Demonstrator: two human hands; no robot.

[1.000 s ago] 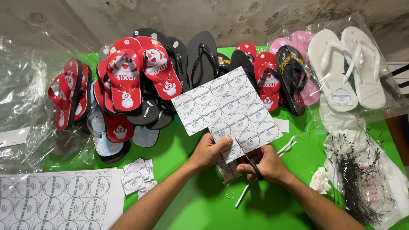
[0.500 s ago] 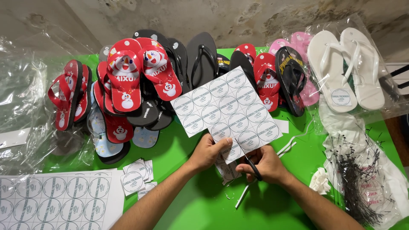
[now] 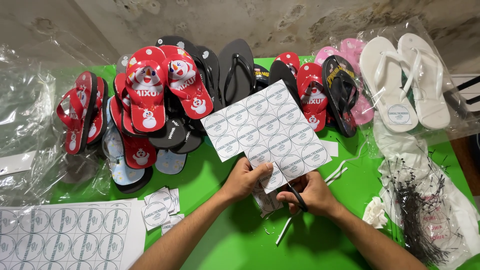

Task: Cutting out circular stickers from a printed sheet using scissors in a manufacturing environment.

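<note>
Over a green table (image 3: 240, 245) crowded with flip-flops (image 3: 165, 95), the left hand (image 3: 245, 179) pinches a sheet of round labels (image 3: 267, 131) while the right hand (image 3: 310, 192), closed on black-handled scissors (image 3: 298, 197), cuts mid-row; continuing likely demands steady feeding along the printed gridline.

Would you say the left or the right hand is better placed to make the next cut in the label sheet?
Right, probably. The right hand holds the scissors at the bottom edge of the label sheet, while the left hand is busy pinching that edge to steady it.
</note>
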